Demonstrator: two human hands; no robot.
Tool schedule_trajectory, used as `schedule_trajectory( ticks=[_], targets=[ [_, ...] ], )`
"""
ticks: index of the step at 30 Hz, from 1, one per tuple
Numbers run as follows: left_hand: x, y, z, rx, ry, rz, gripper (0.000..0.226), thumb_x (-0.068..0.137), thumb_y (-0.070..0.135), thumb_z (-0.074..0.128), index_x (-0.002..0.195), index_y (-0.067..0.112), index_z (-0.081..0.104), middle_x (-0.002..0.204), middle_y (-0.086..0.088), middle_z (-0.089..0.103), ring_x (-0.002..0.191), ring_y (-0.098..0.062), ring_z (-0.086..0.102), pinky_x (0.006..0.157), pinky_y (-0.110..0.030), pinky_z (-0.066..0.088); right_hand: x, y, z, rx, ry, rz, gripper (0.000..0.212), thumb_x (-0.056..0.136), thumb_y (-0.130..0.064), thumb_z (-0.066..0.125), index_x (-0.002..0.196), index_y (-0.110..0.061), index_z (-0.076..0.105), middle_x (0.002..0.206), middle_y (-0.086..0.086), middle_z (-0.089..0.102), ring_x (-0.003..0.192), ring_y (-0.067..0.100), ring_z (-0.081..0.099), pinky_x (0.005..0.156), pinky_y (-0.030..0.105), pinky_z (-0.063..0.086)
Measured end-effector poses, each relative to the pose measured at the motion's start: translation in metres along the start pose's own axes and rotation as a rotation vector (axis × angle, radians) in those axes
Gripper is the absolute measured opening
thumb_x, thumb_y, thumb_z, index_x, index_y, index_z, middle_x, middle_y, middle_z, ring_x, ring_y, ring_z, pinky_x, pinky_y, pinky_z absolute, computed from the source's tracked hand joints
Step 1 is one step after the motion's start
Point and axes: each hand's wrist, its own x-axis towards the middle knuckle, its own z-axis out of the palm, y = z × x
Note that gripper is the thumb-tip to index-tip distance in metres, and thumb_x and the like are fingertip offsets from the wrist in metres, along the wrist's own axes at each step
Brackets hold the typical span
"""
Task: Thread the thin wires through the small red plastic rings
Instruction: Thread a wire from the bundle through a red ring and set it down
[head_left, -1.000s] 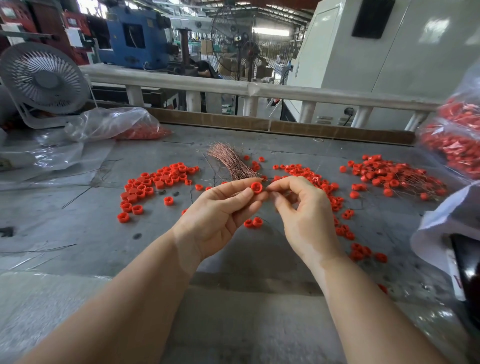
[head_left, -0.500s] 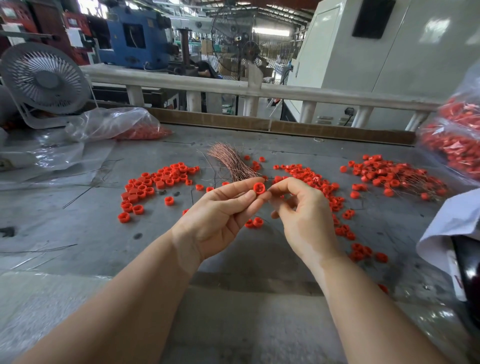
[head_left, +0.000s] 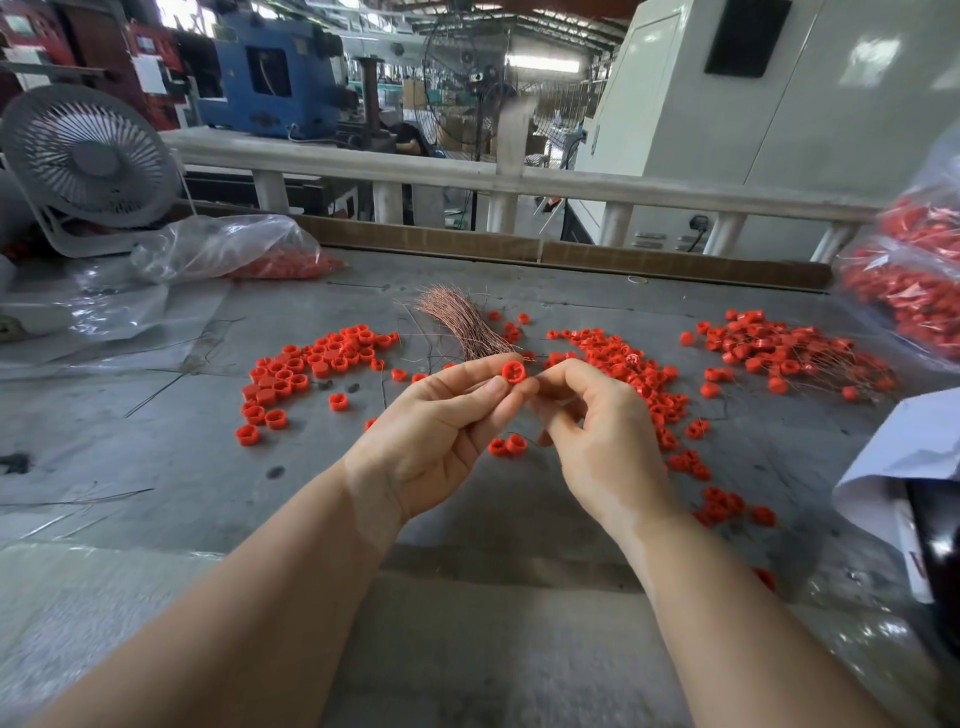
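Above the near counter edge: the left hand (head_left: 441, 415) pinched one red plastic ring (head_left: 513, 372) between thumb and forefinger, opening turned toward the camera; its grip was narrow and closed on the ring's outer wall.
Right hand (head_left: 597, 421): fingertips drawn together just beside the ring, a narrow pinching grip, probably on a thin wire too fine to make out there.
Handling, ring: looked light, rigid and smooth; likely to slip or spin, so best held by the rim, leaving the hole free.
Handling, wire: a hair-thin strand that would bend or kink easily; best pinched close to its tip.
Counter (head_left: 156, 467): grey and scuffed, with two loose rings (head_left: 506, 446) lying under the hands.
Middle distance: left pile of rings (head_left: 311, 364) and centre pile of rings (head_left: 628, 369) with no wire visible in them, bundle of copper wires (head_left: 460, 322) between them, threaded rings (head_left: 789, 353) farther right with wires showing.
Far left container: clear plastic bag (head_left: 223, 247), slumped, red pieces inside at its right end.
Far right container: bulging plastic bags (head_left: 914, 291), packed with red pieces; whether those carry wires I could not tell.
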Motion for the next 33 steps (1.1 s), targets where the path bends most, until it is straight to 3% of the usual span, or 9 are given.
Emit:
schedule_trajectory(
  ticks=[4, 7, 13, 18, 25, 29, 33],
  targets=[
    [0.001, 0.000, 0.000, 0.000, 0.004, 0.011, 0.019, 0.081, -0.007, 0.047, 0.090, -0.004, 0.063, 0.083, -0.015, 0.070, 0.072, -0.016, 0.071, 0.071, -0.020, 0.056, 0.001, 0.000, 0.000, 0.002, 0.002, 0.009, 0.007, 0.087, -0.013, 0.064, 0.082, -0.017, 0.066, 0.066, -0.014, 0.059, 0.060, 0.011, 0.055, 0.065, 0.036, 0.049],
    [0.002, 0.000, -0.001, 0.007, -0.008, 0.015, 0.020, 0.074, -0.004, 0.051, 0.089, -0.003, 0.064, 0.083, -0.015, 0.070, 0.073, -0.016, 0.071, 0.070, -0.020, 0.056, 0.001, 0.000, 0.000, 0.000, -0.006, 0.017, 0.007, 0.088, -0.015, 0.064, 0.083, -0.019, 0.066, 0.064, -0.017, 0.058, 0.059, 0.006, 0.054, 0.064, 0.030, 0.049],
    [0.005, 0.000, -0.005, 0.028, 0.000, 0.069, 0.019, 0.068, 0.000, 0.056, 0.069, 0.004, 0.075, 0.077, -0.011, 0.071, 0.076, -0.015, 0.071, 0.067, -0.019, 0.056, 0.001, 0.003, 0.001, -0.086, 0.015, 0.056, 0.008, 0.085, -0.011, 0.066, 0.083, -0.019, 0.066, 0.076, -0.007, 0.064, 0.069, 0.012, 0.056, 0.070, 0.031, 0.048],
    [0.012, 0.003, -0.013, -0.030, 0.108, 0.167, 0.015, 0.083, -0.004, 0.052, 0.087, 0.000, 0.065, 0.076, -0.010, 0.071, 0.075, -0.014, 0.071, 0.064, -0.018, 0.056, 0.000, 0.003, 0.000, -0.186, -0.005, 0.056, 0.014, 0.076, -0.006, 0.070, 0.075, -0.019, 0.066, 0.080, -0.003, 0.061, 0.072, 0.015, 0.054, 0.072, 0.032, 0.046],
    [0.014, 0.003, -0.016, -0.055, 0.120, 0.204, 0.013, 0.086, -0.004, 0.051, 0.091, 0.000, 0.062, 0.076, -0.010, 0.071, 0.073, -0.014, 0.071, 0.065, -0.018, 0.056, -0.003, 0.007, 0.004, -0.382, -0.198, 0.092, 0.006, 0.078, -0.025, 0.073, 0.082, -0.021, 0.071, 0.092, -0.004, 0.055, 0.090, 0.014, 0.050, 0.080, 0.024, 0.036],
    [0.015, 0.003, -0.019, -0.054, 0.114, 0.198, 0.013, 0.084, -0.003, 0.053, 0.092, 0.000, 0.063, 0.077, -0.011, 0.071, 0.074, -0.014, 0.071, 0.064, -0.018, 0.056, -0.003, 0.011, 0.003, -0.502, -0.175, 0.129, 0.003, 0.084, -0.023, 0.067, 0.086, -0.023, 0.070, 0.094, -0.003, 0.053, 0.096, 0.018, 0.050, 0.079, 0.027, 0.035],
    [0.015, 0.002, -0.019, -0.042, 0.109, 0.193, 0.013, 0.084, -0.002, 0.053, 0.093, 0.000, 0.063, 0.078, -0.011, 0.071, 0.075, -0.014, 0.071, 0.065, -0.018, 0.056, -0.002, 0.009, 0.003, -0.447, -0.123, 0.054, 0.006, 0.081, -0.015, 0.069, 0.083, -0.020, 0.069, 0.090, -0.006, 0.050, 0.096, 0.016, 0.048, 0.077, 0.022, 0.032]
  ],
)
